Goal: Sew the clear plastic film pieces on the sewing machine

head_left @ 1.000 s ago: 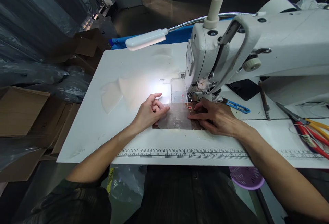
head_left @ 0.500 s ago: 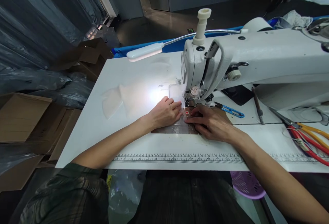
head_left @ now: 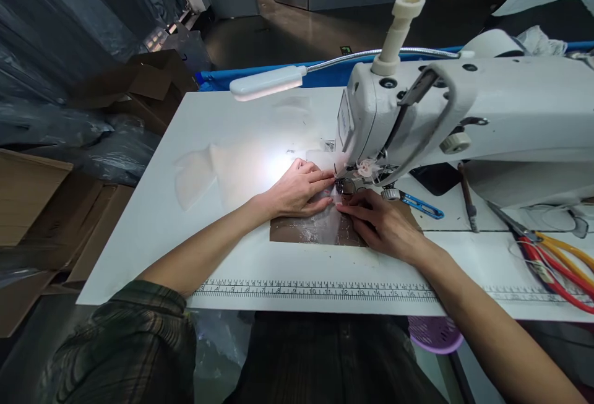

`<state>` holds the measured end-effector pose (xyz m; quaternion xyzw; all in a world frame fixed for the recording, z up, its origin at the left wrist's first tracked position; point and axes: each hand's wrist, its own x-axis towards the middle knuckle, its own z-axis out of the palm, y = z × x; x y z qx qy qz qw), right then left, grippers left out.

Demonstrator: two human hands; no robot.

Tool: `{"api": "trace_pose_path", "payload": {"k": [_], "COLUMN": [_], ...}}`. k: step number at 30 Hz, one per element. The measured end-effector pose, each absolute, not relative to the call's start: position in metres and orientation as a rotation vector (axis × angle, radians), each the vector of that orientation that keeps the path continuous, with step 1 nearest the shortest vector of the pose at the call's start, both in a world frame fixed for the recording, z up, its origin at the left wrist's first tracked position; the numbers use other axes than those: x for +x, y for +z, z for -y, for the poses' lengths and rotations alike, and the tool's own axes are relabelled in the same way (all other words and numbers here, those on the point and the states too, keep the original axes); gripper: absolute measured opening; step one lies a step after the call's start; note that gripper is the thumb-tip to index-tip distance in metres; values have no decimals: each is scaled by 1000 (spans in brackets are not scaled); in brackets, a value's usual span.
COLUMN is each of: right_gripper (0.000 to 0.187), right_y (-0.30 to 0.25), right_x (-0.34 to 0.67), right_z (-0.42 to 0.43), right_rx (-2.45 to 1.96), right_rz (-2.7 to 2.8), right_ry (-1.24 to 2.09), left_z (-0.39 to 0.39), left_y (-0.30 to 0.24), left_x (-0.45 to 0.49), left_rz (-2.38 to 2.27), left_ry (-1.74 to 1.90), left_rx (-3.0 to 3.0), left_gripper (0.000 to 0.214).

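Note:
A white sewing machine (head_left: 366, 107) stands over the table with its presser foot (head_left: 343, 186) low on the work. Beneath the foot lies a piece of sheer whitish fabric (head_left: 325, 226), on top of a flat brown sheet (head_left: 290, 231). My left hand (head_left: 299, 190) rests flat on the fabric, fingers stretched toward the foot and thumb out to the right. On the other side, my right hand (head_left: 383, 221) pinches the fabric's edge between thumb and forefinger just in front of the foot. Its remaining fingers are bent and partly hidden.
Blue thread snips (head_left: 422, 206), a dark phone-like slab (head_left: 436, 178) and a brown-handled tool (head_left: 468, 200) lie under the machine arm. Red- and orange-handled scissors (head_left: 547, 249) are at right. A lamp (head_left: 268, 82) hangs over the table; a printed ruler (head_left: 310, 290) runs along its front.
My left hand's fingers have straightened and spread flatter over the fabric. A small red-and-white label that showed between the hands is now covered. The camera view has shifted slightly.

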<state>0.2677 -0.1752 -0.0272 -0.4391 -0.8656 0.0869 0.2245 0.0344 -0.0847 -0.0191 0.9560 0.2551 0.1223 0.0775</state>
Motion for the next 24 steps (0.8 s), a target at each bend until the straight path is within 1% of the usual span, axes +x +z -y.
{"api": "trace_pose_path", "payload": {"k": [12,24], "right_gripper": [35,37], "right_y": [-33,-30], "right_x": [268,269], "right_z": [175,175], "right_rx": [-1166,-1218], "right_rz": [2375,2392], "right_ry": [346,242], "left_z": [88,99], "left_y": [-20,-19], "left_x": [35,42], "left_rz": [-734,-810], "left_ry": [395,424], "left_rx": [2900,2957], "left_gripper": [45,43]}}
